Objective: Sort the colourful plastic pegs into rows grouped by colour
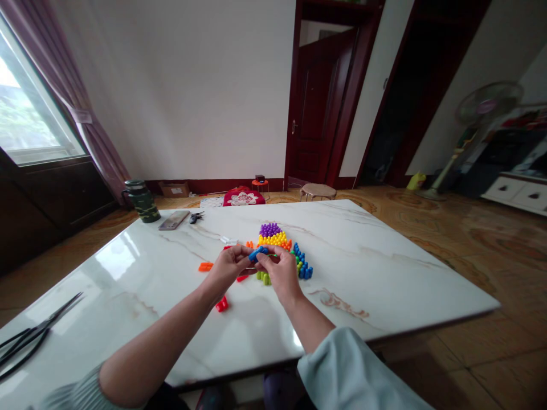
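Observation:
My left hand (228, 266) and my right hand (282, 272) meet over the white marble table (384, 267), both pinching a small blue plastic piece (257, 253) between their fingertips. Just behind them lies a cluster of coloured pegs (280, 242): purple at the far end, then yellow, orange, green and blue. Loose pieces lie around my hands: an orange one (205, 266) to the left, a red one (221, 304) near my left wrist, and light green ones (264, 277) under my right hand.
At the table's far left stand a camouflage mug (143, 200), a phone (174, 220) and keys (195, 217). Black scissors (32, 336) lie at the near left edge. Beyond the table are a stool (318, 191), a red cushion (243, 197) and a fan (470, 131).

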The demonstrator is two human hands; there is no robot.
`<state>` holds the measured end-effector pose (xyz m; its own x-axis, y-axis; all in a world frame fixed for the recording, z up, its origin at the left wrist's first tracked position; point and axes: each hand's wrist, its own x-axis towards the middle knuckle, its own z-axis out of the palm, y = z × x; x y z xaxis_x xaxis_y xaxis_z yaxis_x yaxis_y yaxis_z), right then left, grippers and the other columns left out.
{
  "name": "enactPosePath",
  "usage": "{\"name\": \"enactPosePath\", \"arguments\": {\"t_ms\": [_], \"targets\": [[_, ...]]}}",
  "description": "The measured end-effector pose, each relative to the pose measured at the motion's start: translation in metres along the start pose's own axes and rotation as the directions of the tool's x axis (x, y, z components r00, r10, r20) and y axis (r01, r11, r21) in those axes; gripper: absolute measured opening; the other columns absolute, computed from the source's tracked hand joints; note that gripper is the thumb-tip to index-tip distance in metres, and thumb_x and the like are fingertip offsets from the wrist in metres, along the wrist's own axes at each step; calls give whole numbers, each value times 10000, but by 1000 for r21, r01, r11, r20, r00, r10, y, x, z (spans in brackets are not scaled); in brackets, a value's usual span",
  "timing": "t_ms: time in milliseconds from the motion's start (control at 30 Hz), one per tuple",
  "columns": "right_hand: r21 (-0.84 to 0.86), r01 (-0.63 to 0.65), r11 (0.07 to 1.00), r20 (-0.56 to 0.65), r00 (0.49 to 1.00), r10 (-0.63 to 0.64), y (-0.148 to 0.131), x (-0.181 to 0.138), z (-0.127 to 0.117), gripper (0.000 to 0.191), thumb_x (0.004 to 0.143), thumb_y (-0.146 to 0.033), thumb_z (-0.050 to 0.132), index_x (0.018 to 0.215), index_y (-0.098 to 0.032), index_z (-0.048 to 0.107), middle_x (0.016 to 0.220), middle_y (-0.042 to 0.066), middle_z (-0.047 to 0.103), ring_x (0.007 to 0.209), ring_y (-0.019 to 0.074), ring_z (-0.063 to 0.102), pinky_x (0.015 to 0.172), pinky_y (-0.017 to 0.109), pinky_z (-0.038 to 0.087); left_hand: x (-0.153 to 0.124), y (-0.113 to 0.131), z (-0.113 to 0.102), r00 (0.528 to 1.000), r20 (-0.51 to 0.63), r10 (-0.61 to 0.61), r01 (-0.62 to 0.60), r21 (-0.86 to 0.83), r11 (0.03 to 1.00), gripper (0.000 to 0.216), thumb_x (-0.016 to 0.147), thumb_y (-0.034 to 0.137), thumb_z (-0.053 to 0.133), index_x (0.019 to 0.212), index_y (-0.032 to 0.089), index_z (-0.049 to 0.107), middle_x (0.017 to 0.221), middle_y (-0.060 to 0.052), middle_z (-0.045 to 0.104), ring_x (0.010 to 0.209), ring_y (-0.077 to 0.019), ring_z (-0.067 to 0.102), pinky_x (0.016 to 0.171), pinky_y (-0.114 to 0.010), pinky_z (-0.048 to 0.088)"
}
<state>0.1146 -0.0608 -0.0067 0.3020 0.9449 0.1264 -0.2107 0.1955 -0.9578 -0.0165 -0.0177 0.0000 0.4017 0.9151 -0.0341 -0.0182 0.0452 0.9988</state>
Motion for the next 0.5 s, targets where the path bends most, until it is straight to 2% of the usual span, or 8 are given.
{"name": "enactPosePath", "arguments": {"t_ms": [67, 133, 200, 233, 300, 333, 400, 500], "targets": [[-123, 65, 990, 32, 998, -61, -7, 3, -9, 351, 689, -420, 712, 925, -161, 691, 741, 19, 703, 632, 173, 664, 639, 306, 565, 0, 0, 2, 999, 21, -28, 27, 25, 999, 552, 581, 555, 822, 905, 152, 629, 809, -52, 741, 780, -200, 716, 766, -336, 565], [-321, 159, 934, 42, 987, -153, -16, 9, -29, 272, 709, -378, 691, 893, -178, 700, 787, 25, 717, 682, 174, 669, 654, 290, 546, 0, 0, 2, 998, 46, -48, 43, 98, 994, 563, 591, 568, 807, 934, 152, 645, 840, -68, 746, 806, -204, 713, 730, -314, 555], [-589, 200, 783, -11, 967, -255, -24, 17, -61, 190, 684, -280, 707, 854, -195, 695, 782, 12, 717, 715, 165, 664, 695, 275, 520, -1, 1, -1, 998, 49, -46, 37, 167, 985, 562, 600, 566, 795, 955, 151, 661, 882, -82, 747, 815, -204, 708, 701, -299, 541], [-731, 151, 665, -42, 963, -265, -27, 20, -79, 164, 653, -238, 727, 808, -200, 690, 745, 3, 709, 697, 162, 655, 688, 271, 504, -1, 1, -3, 998, 46, -35, 25, 189, 982, 552, 609, 561, 787, 957, 150, 667, 902, -87, 746, 819, -202, 706, 698, -297, 536], [-906, -1, 424, -89, 978, -188, -29, 27, -116, 119, 617, -183, 746, 712, -205, 677, 689, 0, 695, 681, 167, 642, 650, 264, 470, 0, 1, -9, 999, 34, -14, 7, 209, 978, 526, 620, 549, 775, 946, 148, 674, 928, -92, 743, 828, -205, 702, 706, -306, 535], [-938, -64, 340, -115, 985, -132, -28, 29, -131, 114, 613, -176, 754, 689, -206, 674, 677, 2, 691, 677, 167, 639, 631, 258, 455, 1, 0, -12, 1000, 24, -11, 5, 211, 977, 518, 618, 543, 774, 938, 147, 677, 930, -95, 742, 828, -208, 701, 710, -314, 536], [-965, -115, 236, -130, 990, -50, -20, 32, -152, 115, 612, -158, 756, 675, -206, 673, 681, 4, 691, 675, 158, 635, 613, 244, 437, 2, -1, -17, 1000, 4, -17, 16, 217, 976, 514, 606, 532, 776, 929, 144, 680, 925, -99, 742, 817, -212, 701, 715, -327, 539], [-979, -112, 169, -113, 994, 3, -2, 33, -161, 127, 603, -133, 758, 662, -204, 671, 687, 1, 688, 675, 143, 631, 608, 225, 427, 3, -3, -20, 999, -8, -37, 38, 233, 972, 516, 591, 514, 782, 934, 142, 685, 924, -104, 744, 807, -215, 702, 719, -336, 541]]}}
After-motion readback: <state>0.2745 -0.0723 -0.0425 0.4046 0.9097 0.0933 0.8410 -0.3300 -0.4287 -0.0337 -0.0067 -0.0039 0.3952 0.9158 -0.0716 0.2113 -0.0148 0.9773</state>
